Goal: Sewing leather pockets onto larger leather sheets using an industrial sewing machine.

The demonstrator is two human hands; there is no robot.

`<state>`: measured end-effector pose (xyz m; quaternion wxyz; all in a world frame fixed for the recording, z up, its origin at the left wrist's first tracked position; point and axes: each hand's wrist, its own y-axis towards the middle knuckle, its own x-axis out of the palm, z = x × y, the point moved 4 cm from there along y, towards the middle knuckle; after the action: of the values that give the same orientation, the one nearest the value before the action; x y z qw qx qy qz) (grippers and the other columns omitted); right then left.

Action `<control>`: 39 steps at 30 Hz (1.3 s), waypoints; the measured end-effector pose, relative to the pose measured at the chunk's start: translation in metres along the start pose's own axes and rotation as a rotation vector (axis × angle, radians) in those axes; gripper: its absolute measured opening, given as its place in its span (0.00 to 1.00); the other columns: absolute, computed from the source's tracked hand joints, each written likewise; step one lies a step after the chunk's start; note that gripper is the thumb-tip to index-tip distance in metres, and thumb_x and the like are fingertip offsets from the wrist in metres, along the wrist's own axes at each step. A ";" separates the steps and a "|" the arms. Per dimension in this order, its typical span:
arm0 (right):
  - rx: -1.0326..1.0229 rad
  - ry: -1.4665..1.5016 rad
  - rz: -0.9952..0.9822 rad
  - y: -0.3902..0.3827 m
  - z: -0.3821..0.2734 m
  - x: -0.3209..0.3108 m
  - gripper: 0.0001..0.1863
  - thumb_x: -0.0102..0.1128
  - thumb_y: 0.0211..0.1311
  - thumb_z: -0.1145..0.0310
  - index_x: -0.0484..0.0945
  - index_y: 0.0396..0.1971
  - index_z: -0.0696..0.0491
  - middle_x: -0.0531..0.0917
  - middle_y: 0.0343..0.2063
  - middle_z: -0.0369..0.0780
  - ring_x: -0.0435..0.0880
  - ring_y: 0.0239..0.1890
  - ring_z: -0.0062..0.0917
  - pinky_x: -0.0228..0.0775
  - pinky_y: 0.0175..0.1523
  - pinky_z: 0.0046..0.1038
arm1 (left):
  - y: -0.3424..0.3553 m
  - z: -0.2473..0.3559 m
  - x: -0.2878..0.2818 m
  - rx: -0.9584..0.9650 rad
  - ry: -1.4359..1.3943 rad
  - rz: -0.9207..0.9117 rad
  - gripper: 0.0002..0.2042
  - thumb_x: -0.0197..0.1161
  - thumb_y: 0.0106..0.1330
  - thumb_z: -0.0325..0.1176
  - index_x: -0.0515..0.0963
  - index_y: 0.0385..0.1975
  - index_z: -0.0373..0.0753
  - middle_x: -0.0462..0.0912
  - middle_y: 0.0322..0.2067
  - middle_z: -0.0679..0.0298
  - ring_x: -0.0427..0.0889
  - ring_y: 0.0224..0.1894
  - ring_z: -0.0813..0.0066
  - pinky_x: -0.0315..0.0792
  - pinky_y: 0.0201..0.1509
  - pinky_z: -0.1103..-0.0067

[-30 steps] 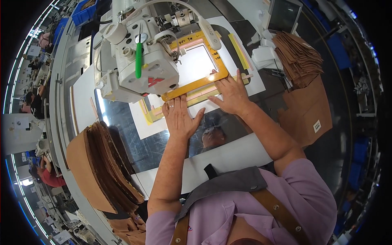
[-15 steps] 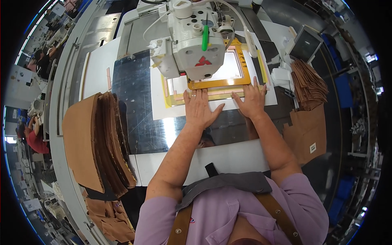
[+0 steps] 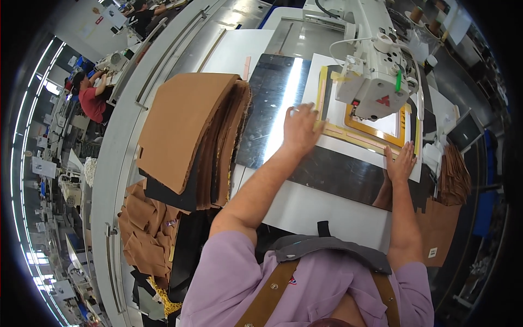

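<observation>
A white sewing machine head (image 3: 370, 82) with a green-handled part stands over a yellow rectangular frame (image 3: 402, 122). Around it lies a white board (image 3: 354, 148) bordered with yellow and pink strips. My left hand (image 3: 299, 125) is at the board's left edge, fingertips blurred, so I cannot tell their grip. My right hand (image 3: 402, 159) rests with straight fingers on the board's lower right, below the frame. A steel plate (image 3: 261, 125) lies under the board.
Thick brown sheets (image 3: 185, 125) are stacked at the left, with brown scraps (image 3: 144, 223) below. More brown pieces (image 3: 455, 174), a screen (image 3: 466, 131) and thread cones (image 3: 415, 16) are on the right. A co-worker (image 3: 92, 98) sits far left at another machine.
The view has swung left. My left hand has moved from beside the frame to the board's left edge. My right hand remains at the board's lower right.
</observation>
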<state>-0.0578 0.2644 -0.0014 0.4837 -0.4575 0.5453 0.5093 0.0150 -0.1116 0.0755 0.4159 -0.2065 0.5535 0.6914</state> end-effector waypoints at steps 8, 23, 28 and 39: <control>-0.034 -0.023 0.030 0.001 -0.003 0.002 0.50 0.48 0.70 0.34 0.57 0.72 0.66 0.57 0.76 0.51 0.50 0.79 0.43 0.38 0.79 0.54 | 0.026 -0.212 -0.185 -0.523 0.375 -0.004 0.08 0.69 0.61 0.35 0.88 0.33 0.38 0.88 0.37 0.53 0.86 0.41 0.50 0.79 0.48 0.62; -0.058 0.024 0.054 0.006 -0.001 0.007 0.47 0.47 0.72 0.36 0.61 0.71 0.65 0.60 0.75 0.50 0.52 0.79 0.43 0.40 0.78 0.55 | -0.050 -0.308 -0.218 -1.250 -0.461 0.553 0.12 0.74 0.59 0.35 0.88 0.37 0.33 0.89 0.30 0.59 0.88 0.32 0.70 0.82 0.38 0.75; -0.149 0.101 0.304 -0.006 0.005 0.002 0.35 0.55 0.72 0.47 0.68 0.67 0.59 0.69 0.68 0.49 0.61 0.74 0.43 0.48 0.77 0.52 | -0.045 -0.253 -0.218 -0.965 -0.907 0.646 0.09 0.71 0.65 0.29 0.84 0.40 0.29 0.87 0.34 0.59 0.87 0.34 0.72 0.83 0.39 0.76; 0.154 2.155 -0.993 -0.127 -0.118 -0.030 0.46 0.33 0.74 0.31 0.66 0.67 0.60 0.80 0.57 0.48 0.83 0.55 0.32 0.78 0.60 0.36 | -0.071 0.098 -0.078 0.148 -1.087 -0.583 0.14 0.73 0.59 0.28 0.85 0.46 0.38 0.83 0.53 0.53 0.83 0.53 0.59 0.73 0.60 0.68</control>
<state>0.0647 0.1393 0.0158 -0.0536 -0.7810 0.4634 -0.4153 0.1341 -0.0441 0.1211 0.8231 0.0618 0.2299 0.5156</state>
